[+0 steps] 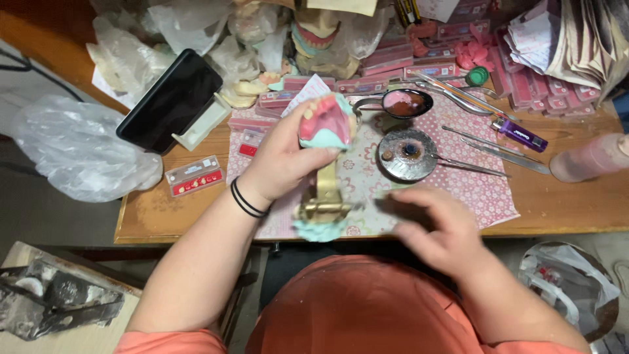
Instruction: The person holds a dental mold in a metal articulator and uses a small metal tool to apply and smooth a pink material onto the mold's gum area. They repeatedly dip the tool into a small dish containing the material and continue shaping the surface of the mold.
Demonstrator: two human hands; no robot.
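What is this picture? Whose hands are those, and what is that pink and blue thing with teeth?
The camera sits on a person's head and looks down, so you see that person's own two hands over a wooden table. The left hand grips a model of a mouth: pale teeth set in pink gums on a light blue base, fixed to a brass-coloured hinge frame. The right hand is blurred and seems to hold nothing. On the flowered pink cloth lie a small round metal dish, a spoon with pink stuff in it, thin metal tools and a purple lighter. A black phone leans at the left.
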